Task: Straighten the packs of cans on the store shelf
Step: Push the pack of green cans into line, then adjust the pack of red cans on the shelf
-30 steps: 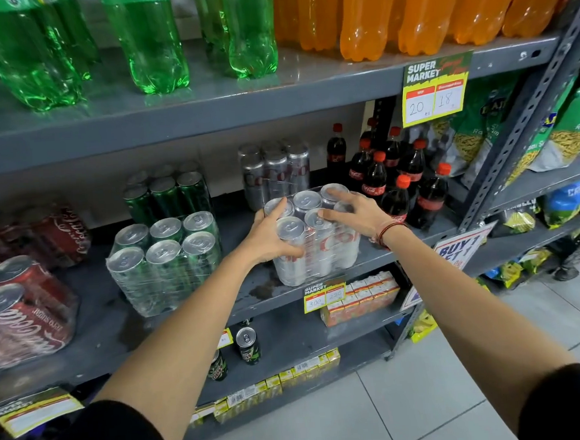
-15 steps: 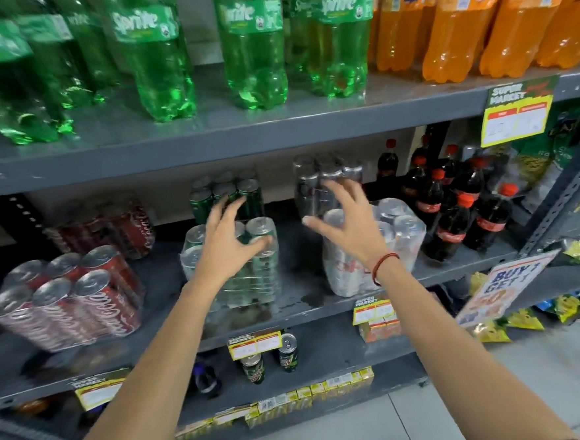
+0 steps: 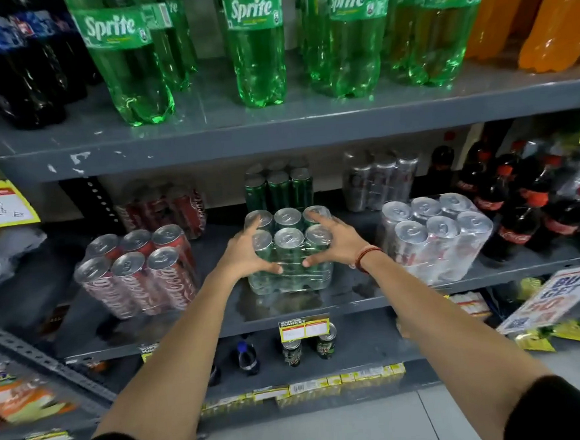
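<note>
We reach out with both arms, and our left hand [image 3: 246,253] and right hand [image 3: 335,244] clasp the green pack [image 3: 289,250] from either side: fingers spread over the can tops, thumbs pressed against its front face. Neither hand closes fully; each is cupped wide around a corner of the pack. The pack sits mid-shelf [image 3: 356,304], set back a little from the front edge, with the red pack [image 3: 137,271] well apart to its left and the silver pack [image 3: 437,237] near on its right.

We judge this to be the squaring-up of the green pack. The next move calls for a small twist or slide so its face runs parallel with the shelf edge; the plastic wrap looks slippery, so firm, even pressure from both sides seems wise. The red pack looks skewed and probably comes afterwards.

Behind stands a second row of packs. Half a second ago our hands were hovering open above the shelf; a second ago they held the silver pack.
</note>
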